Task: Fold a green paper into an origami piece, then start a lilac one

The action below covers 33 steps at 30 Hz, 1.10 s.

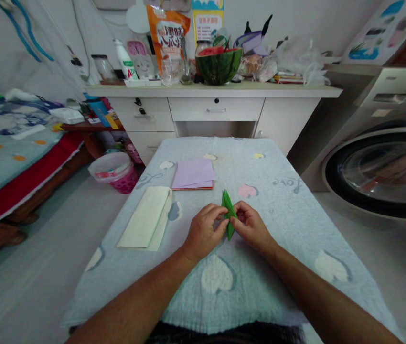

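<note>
A piece of folded green paper [229, 215], narrow with pointed tips at top and bottom, is held upright just above the table. My left hand [207, 228] pinches its left side between thumb and fingers. From the right, my right hand [252, 226] grips the other side, its thumb on the paper's front and its fingers curled behind. Beyond my left hand lies a stack of square paper [194, 172], lilac on top with a red edge showing beneath. To the left rests a folded pale cream sheet [144, 217].
A light blue cloth with heart prints [278, 277] covers the table. Behind it stands a white desk [203, 107] bearing a cut watermelon [219, 67], an orange bag [167, 40] and jars. A washing machine [385, 143] is at right; a pink bin [115, 172] and bed [20, 157] are left.
</note>
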Available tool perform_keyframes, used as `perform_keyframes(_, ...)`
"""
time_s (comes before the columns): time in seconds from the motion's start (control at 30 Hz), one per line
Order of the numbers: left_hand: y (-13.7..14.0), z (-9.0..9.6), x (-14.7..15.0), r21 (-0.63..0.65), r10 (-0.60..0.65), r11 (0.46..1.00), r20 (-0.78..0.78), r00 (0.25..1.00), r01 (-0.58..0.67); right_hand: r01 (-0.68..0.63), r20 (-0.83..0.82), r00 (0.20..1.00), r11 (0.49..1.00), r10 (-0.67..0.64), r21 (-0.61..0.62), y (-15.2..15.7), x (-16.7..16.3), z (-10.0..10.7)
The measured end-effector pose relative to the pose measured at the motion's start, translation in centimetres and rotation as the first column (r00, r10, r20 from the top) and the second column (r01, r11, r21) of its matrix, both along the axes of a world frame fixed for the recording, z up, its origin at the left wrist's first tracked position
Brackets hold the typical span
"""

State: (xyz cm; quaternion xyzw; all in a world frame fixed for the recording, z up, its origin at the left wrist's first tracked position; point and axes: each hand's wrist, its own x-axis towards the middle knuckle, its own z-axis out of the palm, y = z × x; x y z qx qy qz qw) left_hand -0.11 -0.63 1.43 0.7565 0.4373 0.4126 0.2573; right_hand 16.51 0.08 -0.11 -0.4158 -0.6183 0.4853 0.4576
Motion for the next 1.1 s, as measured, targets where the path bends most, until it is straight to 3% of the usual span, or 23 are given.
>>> perform_keyframes(0.2, 0.5, -0.3, -0.3, -0.203, -0.042, 0.975, 0.22, 0.975, 0.088, -0.069, 0.26, 0.965, 0.945, -0.017, 0.318, -0.7, 0.1, 1.3)
perform_keyframes(0.3, 1.1, -0.9, -0.5, -0.35, 0.042, 0.932, 0.358, 0.933, 0.093, -0.111, 0.287, 0.958, 0.924, 0.002, 0.367, -0.6, 0.4, 1.4)
perform_keyframes(0.4, 1.5, -1.1, -0.6, -0.437, 0.128, 0.893, 0.48, 0.868, 0.11, -0.005, 0.269, 0.957, 0.921, -0.109, 0.391, -0.4, 0.6, 0.9)
perform_keyframes(0.5, 1.6, -1.0, -0.5, -0.508, 0.217, 0.85, 0.574, 0.79, 0.136, 0.15, 0.199, 0.956, 0.941, -0.216, 0.304, -0.1, 0.7, 0.2)
perform_keyframes(0.6, 1.6, -1.0, -0.4, -0.551, 0.239, 0.815, 0.603, 0.761, 0.181, 0.117, 0.062, 0.99, 0.986, -0.124, 0.118, 0.1, 0.6, -0.4)
perform_keyframes(0.7, 1.7, -1.1, -0.4, -0.574, 0.227, 0.794, 0.586, 0.778, 0.201, 0.081, -0.021, 0.996, 0.996, -0.081, 0.029, 0.3, 0.4, -0.8)
perform_keyframes(0.9, 1.5, -1.1, -0.4, -0.48, 0.149, 0.865, 0.529, 0.835, 0.15, 0.039, -0.016, 0.999, 0.999, -0.038, 0.016, 0.0, 0.4, -0.5)
perform_keyframes(1.1, 1.5, -1.8, -0.7, -0.387, 0.055, 0.918, 0.351, 0.935, 0.091, -0.059, 0.289, 0.957, 0.985, 0.01, 0.163, 0.2, 1.2, 0.0)
